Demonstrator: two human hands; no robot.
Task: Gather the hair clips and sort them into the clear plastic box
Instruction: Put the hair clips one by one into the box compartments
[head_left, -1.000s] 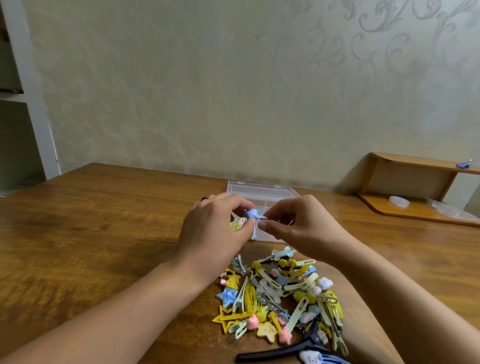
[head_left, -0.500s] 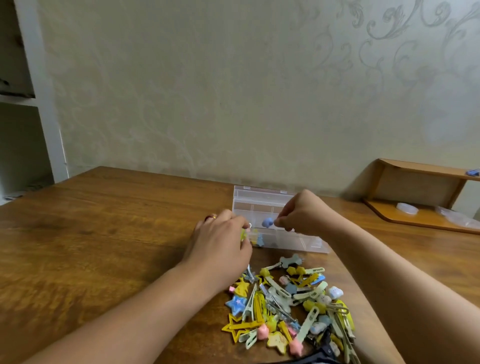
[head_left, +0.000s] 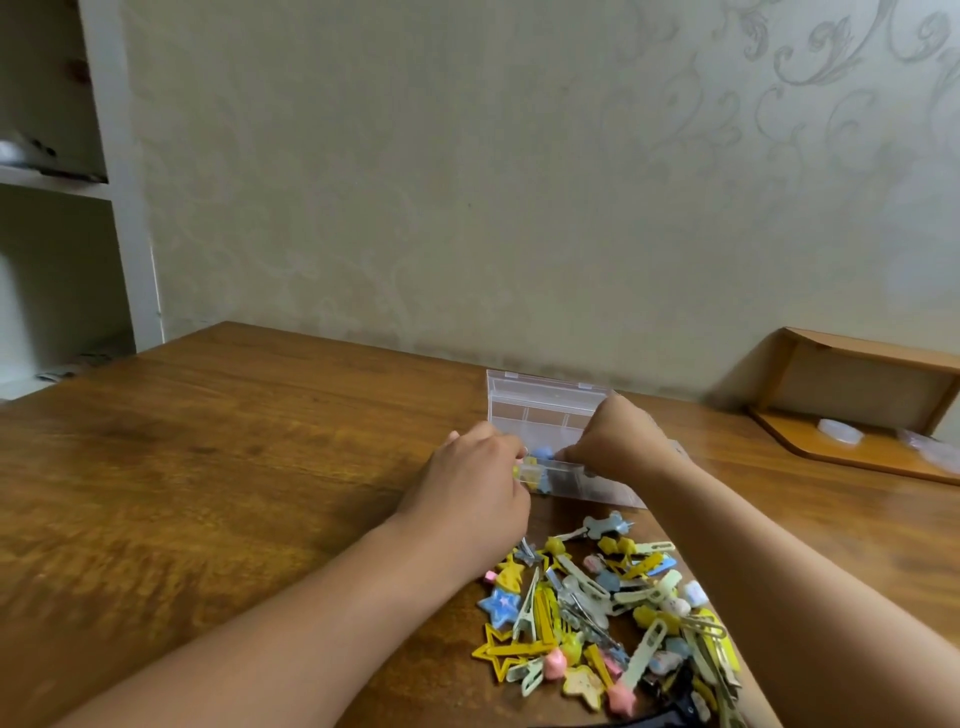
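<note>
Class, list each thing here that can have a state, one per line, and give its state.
clear plastic box: lid open, a few clips inside.
blue clip: pinched by right hand over the box.
left hand: fingers curled at the box's left end.
pile of hair clips: loose on the table, unsorted.

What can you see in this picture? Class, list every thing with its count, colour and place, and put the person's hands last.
plastic box: one, clear, lid open, far middle of table
blue clip: one, at the box's near left end, between both hands
pile of hair clips: many, mostly yellow, blue, pink, pale green, near the box
table: one, brown wood
corner shelf: one, wooden, far right
left hand: at the box's left end
right hand: fingers curled over the box
</note>
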